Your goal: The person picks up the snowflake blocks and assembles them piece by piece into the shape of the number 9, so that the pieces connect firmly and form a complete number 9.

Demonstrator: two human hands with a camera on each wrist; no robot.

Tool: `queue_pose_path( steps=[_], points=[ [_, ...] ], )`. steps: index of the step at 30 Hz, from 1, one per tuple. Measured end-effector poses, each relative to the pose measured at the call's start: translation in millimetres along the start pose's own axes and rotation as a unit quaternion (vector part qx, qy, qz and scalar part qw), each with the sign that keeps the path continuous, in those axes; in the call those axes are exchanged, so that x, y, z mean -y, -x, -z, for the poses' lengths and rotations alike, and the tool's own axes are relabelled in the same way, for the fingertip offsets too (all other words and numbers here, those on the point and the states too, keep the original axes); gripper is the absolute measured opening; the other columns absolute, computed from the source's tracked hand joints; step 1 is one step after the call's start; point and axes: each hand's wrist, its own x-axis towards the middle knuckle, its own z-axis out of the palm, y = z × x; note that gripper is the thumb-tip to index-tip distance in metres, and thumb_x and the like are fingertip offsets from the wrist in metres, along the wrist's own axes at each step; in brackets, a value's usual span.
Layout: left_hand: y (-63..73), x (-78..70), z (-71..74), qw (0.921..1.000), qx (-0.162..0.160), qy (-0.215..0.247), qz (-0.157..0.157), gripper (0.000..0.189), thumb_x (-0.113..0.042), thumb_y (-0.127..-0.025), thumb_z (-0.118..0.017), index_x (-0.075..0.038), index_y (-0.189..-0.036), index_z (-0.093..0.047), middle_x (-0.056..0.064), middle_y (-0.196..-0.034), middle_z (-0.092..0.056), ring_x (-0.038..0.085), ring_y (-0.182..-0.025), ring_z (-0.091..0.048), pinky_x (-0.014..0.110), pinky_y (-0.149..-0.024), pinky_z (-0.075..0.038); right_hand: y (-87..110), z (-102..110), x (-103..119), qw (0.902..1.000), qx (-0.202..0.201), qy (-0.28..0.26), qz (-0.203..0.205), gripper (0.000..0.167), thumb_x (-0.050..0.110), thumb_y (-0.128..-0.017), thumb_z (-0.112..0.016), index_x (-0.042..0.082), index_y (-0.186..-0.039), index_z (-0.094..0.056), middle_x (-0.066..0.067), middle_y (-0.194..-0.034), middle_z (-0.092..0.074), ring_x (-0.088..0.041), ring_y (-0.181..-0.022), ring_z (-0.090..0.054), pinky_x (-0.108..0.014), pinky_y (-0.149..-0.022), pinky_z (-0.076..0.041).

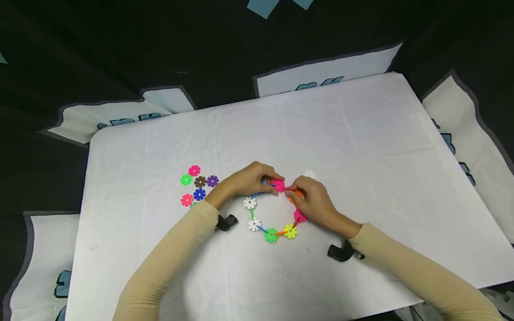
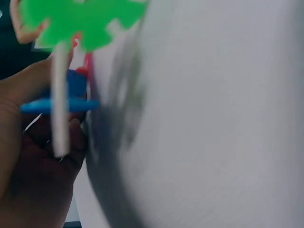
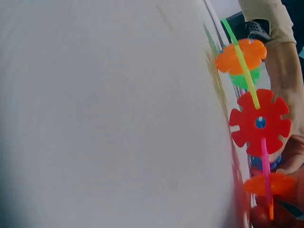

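Note:
Linked notched plastic discs form a ring on the table. My left hand (image 1: 257,178) pinches a pink disc (image 1: 278,185) at the ring's far side. Opposite it, my right hand (image 1: 315,200) grips the chain by an orange disc (image 1: 296,196), fingertips close to the left hand's. Along the near side run a yellow disc (image 1: 290,231), a green disc (image 1: 271,235) and a white disc (image 1: 254,224), joined by edge-on discs. In the left wrist view a blurred green disc (image 2: 80,21) hangs before the hand. A red disc (image 3: 260,122) shows upright in the right wrist view.
Several loose discs lie left of the ring, among them a brown disc (image 1: 200,181) and a purple disc (image 1: 212,181). A white disc (image 1: 310,174) lies beyond the right hand. White cloth covers the table (image 1: 361,133); dark curtains hang behind it.

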Motion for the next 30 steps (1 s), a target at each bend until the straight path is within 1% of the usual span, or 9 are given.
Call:
queue_pose_path(
  steps=[7,10,14,17,21,23,25,27,30],
  points=[
    [-1.8,1.5,-8.3,0.9983,-0.031,0.043,0.024,0.036,-0.025,-0.083,-0.079,-0.013,-0.117,-0.073,-0.005,-0.092,-0.07,0.009,-0.079,-0.056,0.021,-0.072,-0.047,0.6,-1,-2,0.9996,-0.02,0.003,0.019,0.009,0.002,-0.084,-0.074,0.005,-0.08,-0.067,0.0,-0.073,-0.06,-0.01,-0.059,-0.043,-0.018,-0.054,-0.033],
    [-1.5,0.2,-10.7,0.9975,-0.042,0.053,0.019,0.036,-0.024,-0.083,-0.079,-0.013,-0.117,-0.073,-0.006,-0.088,-0.068,0.009,-0.078,-0.054,0.021,-0.07,-0.045,-1.2,-1,-1,0.999,-0.032,0.0,0.03,0.012,0.0,-0.083,-0.074,0.006,-0.077,-0.066,0.0,-0.071,-0.06,-0.011,-0.058,-0.044,-0.018,-0.053,-0.032],
    [-1.3,-2.2,-7.7,0.9985,-0.037,0.039,0.001,0.036,-0.022,-0.084,-0.078,-0.011,-0.118,-0.072,-0.003,-0.087,-0.067,0.01,-0.077,-0.054,0.022,-0.07,-0.046,-4.4,-2,0,0.9991,-0.032,-0.001,0.028,0.012,0.0,-0.083,-0.074,0.006,-0.076,-0.066,-0.001,-0.072,-0.062,-0.011,-0.058,-0.044,-0.019,-0.053,-0.033],
    [-3.7,-2.4,-0.4,0.9997,-0.019,0.016,-0.006,0.035,-0.023,-0.084,-0.078,-0.013,-0.117,-0.072,-0.003,-0.093,-0.069,0.009,-0.081,-0.056,0.023,-0.075,-0.047,-5.1,1,1,0.9997,-0.012,0.003,0.02,0.005,0.005,-0.085,-0.074,0.005,-0.083,-0.069,-0.001,-0.078,-0.065,-0.011,-0.063,-0.048,-0.022,-0.056,-0.039],
    [-10.4,1.2,10.4,0.9998,0.015,-0.008,-0.007,0.037,-0.024,-0.085,-0.076,-0.015,-0.121,-0.071,-0.003,-0.101,-0.068,0.01,-0.09,-0.057,0.025,-0.085,-0.048,-3.2,17,-6,0.9979,-0.007,0.06,0.025,0.023,0.017,-0.087,-0.073,0.004,-0.106,-0.07,-0.004,-0.09,-0.067,-0.017,-0.078,-0.055,-0.029,-0.068,-0.045],
    [-13.3,2.8,15.2,0.9994,0.033,-0.007,-0.003,0.039,-0.022,-0.086,-0.076,-0.016,-0.124,-0.069,-0.001,-0.104,-0.067,0.012,-0.094,-0.057,0.026,-0.088,-0.048,-3.5,28,-14,0.9934,-0.016,0.111,0.024,0.037,0.019,-0.086,-0.073,0.003,-0.119,-0.066,-0.007,-0.098,-0.066,-0.021,-0.085,-0.054,-0.034,-0.075,-0.044],
    [-14.9,2.7,19.5,0.999,0.044,-0.01,0.001,0.044,-0.021,-0.086,-0.076,-0.016,-0.129,-0.066,0.001,-0.107,-0.065,0.014,-0.098,-0.056,0.027,-0.09,-0.048,-5.4,38,-23,0.9876,-0.016,0.155,0.019,0.043,0.018,-0.084,-0.075,0.002,-0.123,-0.064,-0.012,-0.104,-0.062,-0.026,-0.088,-0.051,-0.038,-0.076,-0.041],
    [-14.4,-0.7,23.0,0.999,0.04,-0.02,0.006,0.05,-0.021,-0.086,-0.076,-0.016,-0.134,-0.062,0.003,-0.115,-0.063,0.017,-0.103,-0.054,0.029,-0.091,-0.047,-7.9,44,-31,0.9831,0.003,0.182,0.015,0.044,0.017,-0.084,-0.076,0.0,-0.123,-0.064,-0.016,-0.108,-0.058,-0.03,-0.09,-0.049,-0.041,-0.078,-0.041],
    [-8.2,-12.3,21.7,0.997,-0.005,-0.076,0.013,0.052,-0.028,-0.086,-0.077,-0.016,-0.134,-0.061,0.005,-0.114,-0.06,0.019,-0.101,-0.051,0.03,-0.088,-0.044,-11.5,50,-36,0.9807,0.042,0.19,0.013,0.037,0.017,-0.085,-0.077,-0.002,-0.115,-0.067,-0.016,-0.106,-0.056,-0.031,-0.091,-0.05,-0.041,-0.079,-0.043]
  ],
)
